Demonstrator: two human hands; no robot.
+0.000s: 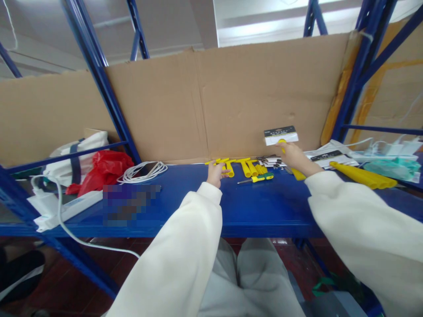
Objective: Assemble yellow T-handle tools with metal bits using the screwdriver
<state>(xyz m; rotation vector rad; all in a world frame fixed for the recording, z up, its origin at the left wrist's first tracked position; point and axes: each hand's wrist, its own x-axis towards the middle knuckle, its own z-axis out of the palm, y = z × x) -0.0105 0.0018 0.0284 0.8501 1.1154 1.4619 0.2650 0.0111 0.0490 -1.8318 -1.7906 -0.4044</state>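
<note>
My right hand [292, 157] is closed around a yellow-handled tool [298, 175], raised in front of the cardboard. A black-and-white card sleeve [280, 135] covers the tool's top end. At the shelf's back, my left hand [215, 175] reaches over a yellow T-shaped piece [217, 161], some fingers extended to the right. Whether it touches that piece is hard to make out. Beside it lie several more yellow T-shaped handles [245, 168]. A yellow-and-green screwdriver [256, 178] rests in front of them, with small dark and white parts [269, 161] behind it.
A cardboard panel [158, 110] closes off the back of the blue shelf [257, 207]. To the left are a coiled white cable [143, 171], a red plastic bag [112, 169] and a power strip [77, 207]. More yellow handles [363, 175] and a sleeved card [327, 157] lie right.
</note>
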